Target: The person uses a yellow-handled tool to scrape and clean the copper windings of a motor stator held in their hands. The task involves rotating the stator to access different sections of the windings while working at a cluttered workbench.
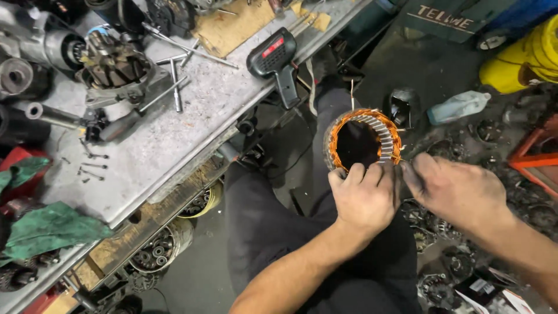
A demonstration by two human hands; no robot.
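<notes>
head cam | steep downward, close | over lap, workbench (pixel 174 116) at left

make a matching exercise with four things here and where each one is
Things:
1. stator
2. black tool
3. green rag
4. plastic bottle

Places:
A. on the floor, upper right
B. at the bench's edge, handle hanging over
C. held in the left hand, with the right hand at its rim
D. on the bench's near left end

Pairs: 1-C, 2-B, 3-D, 4-A
</notes>
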